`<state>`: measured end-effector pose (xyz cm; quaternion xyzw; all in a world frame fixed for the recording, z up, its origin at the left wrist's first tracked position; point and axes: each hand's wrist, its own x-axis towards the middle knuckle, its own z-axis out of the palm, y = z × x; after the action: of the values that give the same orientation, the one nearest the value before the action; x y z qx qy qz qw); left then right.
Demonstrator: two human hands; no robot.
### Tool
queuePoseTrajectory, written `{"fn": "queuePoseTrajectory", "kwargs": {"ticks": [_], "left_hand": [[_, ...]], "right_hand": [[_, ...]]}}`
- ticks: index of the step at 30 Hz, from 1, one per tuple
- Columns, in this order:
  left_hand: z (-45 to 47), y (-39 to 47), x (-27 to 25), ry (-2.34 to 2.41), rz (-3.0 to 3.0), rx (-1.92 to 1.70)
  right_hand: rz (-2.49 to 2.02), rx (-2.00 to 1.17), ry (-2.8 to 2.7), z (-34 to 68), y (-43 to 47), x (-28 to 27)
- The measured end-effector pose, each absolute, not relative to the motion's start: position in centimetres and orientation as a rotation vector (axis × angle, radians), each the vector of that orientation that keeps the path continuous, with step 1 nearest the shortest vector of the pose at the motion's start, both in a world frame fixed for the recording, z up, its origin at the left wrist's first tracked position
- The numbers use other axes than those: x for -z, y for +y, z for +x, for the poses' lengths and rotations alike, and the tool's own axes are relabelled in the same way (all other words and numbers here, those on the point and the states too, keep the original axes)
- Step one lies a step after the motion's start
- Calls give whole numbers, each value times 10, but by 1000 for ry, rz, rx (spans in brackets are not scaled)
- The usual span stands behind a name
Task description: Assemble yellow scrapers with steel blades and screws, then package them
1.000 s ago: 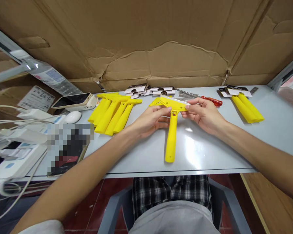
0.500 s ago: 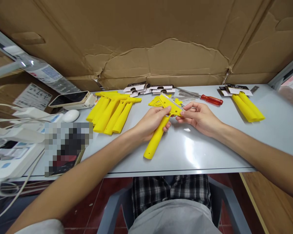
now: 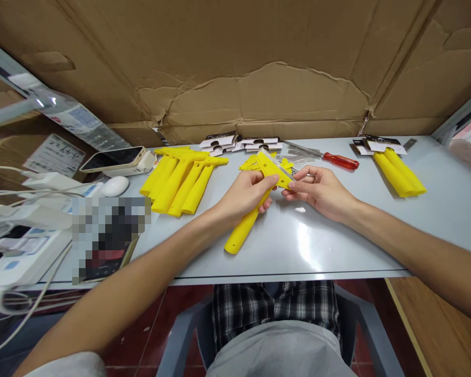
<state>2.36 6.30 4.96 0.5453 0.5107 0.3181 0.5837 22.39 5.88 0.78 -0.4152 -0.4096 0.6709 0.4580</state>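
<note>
Between my two hands is a yellow scraper (image 3: 243, 230), its handle slanting down to the left and its wide head up, with a metal blade edge along the head. My left hand (image 3: 246, 195) is closed round the neck, thumb pressed on the head. The fingers of my right hand (image 3: 317, 191) pinch the head's lower right corner. Just behind the head lie flat yellow plastic pieces (image 3: 249, 163), loose metal blades (image 3: 302, 153) and small screws that are partly hidden. A screwdriver with a red handle (image 3: 340, 161) lies to the right of these.
Several yellow scraper handles (image 3: 176, 180) lie at left, and two carded ones (image 3: 400, 173) at right. Black-and-white cards (image 3: 220, 140) rest along the cardboard wall (image 3: 259, 99). A phone (image 3: 113, 159), white mouse (image 3: 115, 186) and power strip (image 3: 19, 256) crowd the left side.
The scraper's handle end has swung slightly to the left, and its head has tilted a little. Both hands keep their hold on it.
</note>
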Motion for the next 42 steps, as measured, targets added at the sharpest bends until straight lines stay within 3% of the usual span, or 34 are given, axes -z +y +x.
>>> {"fn": "queuePoseTrajectory", "kwargs": {"ticks": [11,18,24,29,42], "left_hand": [[20,64,-53,1249,1387,-726],[9,73,-52,1258,1467,-789],[6,76,-50,1256,1495,-786],[6,76,-50,1300,1537,-732],[6,75,-50,1291,1560,-725]], "right_hand": [[-1136,-1594,-1079,233,66,-14],[-1413,-994,-1267,270,95,-25],[-1610,-469,-1825,282,97,-18],[-1703,-391,-2145,284,99,-11],[-1701,-375,-2189,286,102,-8]]}}
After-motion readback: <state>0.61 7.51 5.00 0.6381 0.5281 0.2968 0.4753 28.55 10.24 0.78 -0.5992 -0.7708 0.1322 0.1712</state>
